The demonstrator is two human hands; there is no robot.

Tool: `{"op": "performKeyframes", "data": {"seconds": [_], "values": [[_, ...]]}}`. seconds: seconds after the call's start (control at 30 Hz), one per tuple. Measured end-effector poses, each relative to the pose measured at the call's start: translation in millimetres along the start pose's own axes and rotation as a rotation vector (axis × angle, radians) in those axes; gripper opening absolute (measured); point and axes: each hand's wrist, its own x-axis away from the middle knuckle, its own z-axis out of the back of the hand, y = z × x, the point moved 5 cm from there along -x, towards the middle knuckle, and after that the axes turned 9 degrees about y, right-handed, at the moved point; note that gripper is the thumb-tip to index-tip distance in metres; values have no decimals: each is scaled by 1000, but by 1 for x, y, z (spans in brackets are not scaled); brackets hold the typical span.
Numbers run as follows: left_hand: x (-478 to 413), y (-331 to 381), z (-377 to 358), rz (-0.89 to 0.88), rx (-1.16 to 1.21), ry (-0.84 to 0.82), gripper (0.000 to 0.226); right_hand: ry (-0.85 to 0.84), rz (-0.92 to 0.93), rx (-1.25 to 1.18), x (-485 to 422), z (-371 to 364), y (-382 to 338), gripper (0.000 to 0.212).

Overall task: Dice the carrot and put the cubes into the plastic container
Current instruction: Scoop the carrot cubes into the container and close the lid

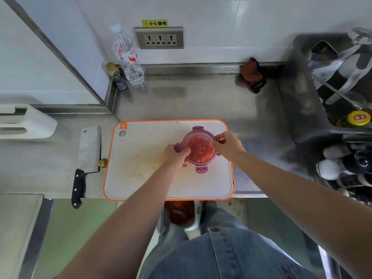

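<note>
lidded plastic container (199, 159) of carrot cubes (198, 150) on cutting board (141, 178).
left hand (174, 156) curls round its left side; right hand (228, 144) grips its right edge, fingers bent.

Orange carrot cubes (199, 151), purple-lidded container (198, 129), orange-rimmed white board (141, 178)

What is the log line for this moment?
left hand: grips container | right hand: pinches lid | carrot cubes: inside | cleaver: on counter

Left hand (175, 156) and right hand (228, 144) grip the plastic container (199, 162).
</note>
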Motion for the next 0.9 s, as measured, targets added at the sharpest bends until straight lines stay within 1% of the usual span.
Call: {"op": "performKeyframes", "data": {"seconds": [0.03, 0.13, 0.17, 0.23, 0.27, 0.3, 0.37, 0.4, 0.43, 0.47, 0.5, 0.6, 0.77, 0.87, 0.9], "values": [[-1, 0, 0, -7, -1, 13, 15, -24, -27, -23, 0, -2, 5, 26], [-4, -1, 1, -13, -8, 32, 26, -53, -44, -38, 1, -2, 9, 24], [-4, -1, 1, -28, -53, 50, 34, -54, -34, -14, 2, -2, 8, 25], [-4, 5, 4, -141, -282, 112, 54, -37, 48, 134, 2, 0, 1, 31], [-2, 9, 4, -234, -432, 148, 63, -12, 131, 247, 3, 1, -3, 36], [1, 15, 4, -351, -571, 189, 70, 29, 253, 366, 4, 1, -9, 41], [8, 27, 0, -654, -821, 234, 74, 103, 567, 566, 12, -2, -23, 55], [11, 30, -5, -790, -939, 208, 72, 111, 715, 641, 17, -5, -27, 57], [10, 26, -10, -878, -1040, 153, 70, 105, 830, 712, 21, -11, -27, 57], [8, 20, -14, -907, -1108, 90, 69, 88, 895, 785, 24, -16, -24, 57], [7, 14, -16, -892, -1155, 41, 69, 62, 917, 850, 26, -21, -18, 57], [3, 3, -19, -855, -1216, -3, 70, -13, 866, 937, 28, -28, -1, 57], [-1, 3, -20, -872, -1267, -18, 71, -49, 864, 950, 24, -31, -2, 59], [-4, 8, -17, -856, -1290, -56, 71, -95, 847, 863, 16, -25, -21, 64], [-4, 9, -15, -878, -1277, -59, 71, -106, 854, 827, 12, -21, -28, 64]]}}
